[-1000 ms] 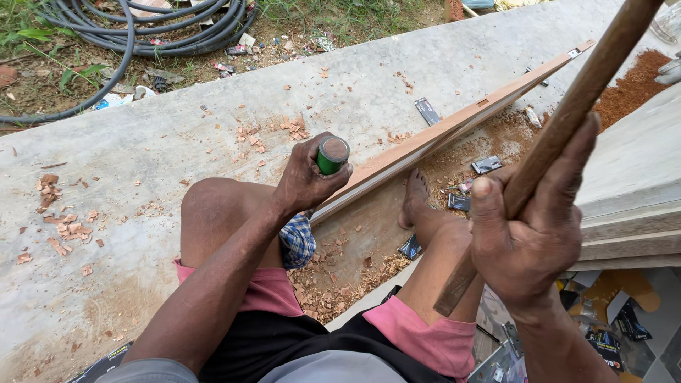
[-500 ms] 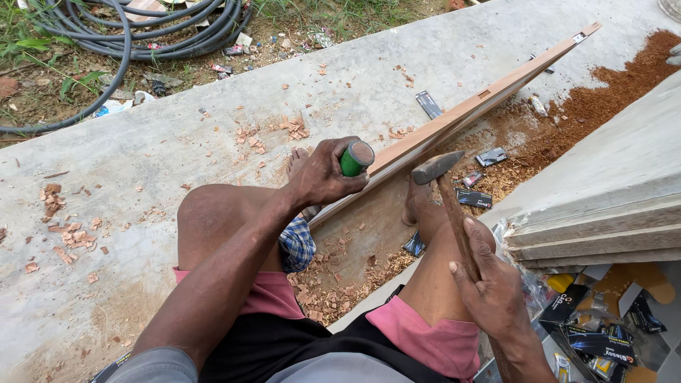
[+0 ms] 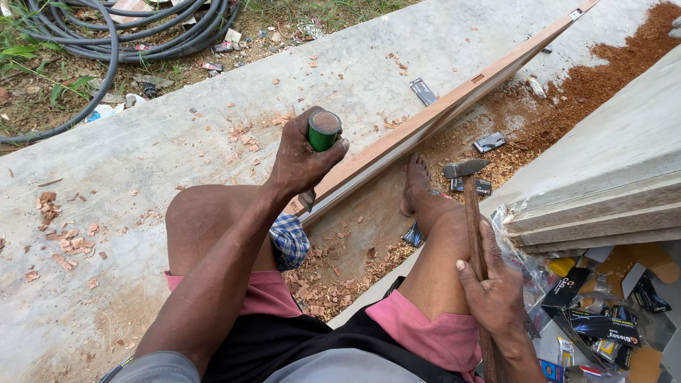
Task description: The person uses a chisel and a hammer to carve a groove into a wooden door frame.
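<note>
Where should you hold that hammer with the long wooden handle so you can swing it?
Probably low on the brown wooden handle, far from the grey metal head of the hammer. The right hand grips it there, wrapping in from the side. The handle is long and straight, with the heavy head up top, so a low grip likely gives more swing.

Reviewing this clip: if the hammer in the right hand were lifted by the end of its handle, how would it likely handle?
The hammer would probably feel head-heavy: a dark metal head sits atop a long wooden handle. The right hand holds it low on the handle, so the head would likely tend to swing and pull downward. The handle looks rigid and rough, so it probably would not flex or slip.
</note>
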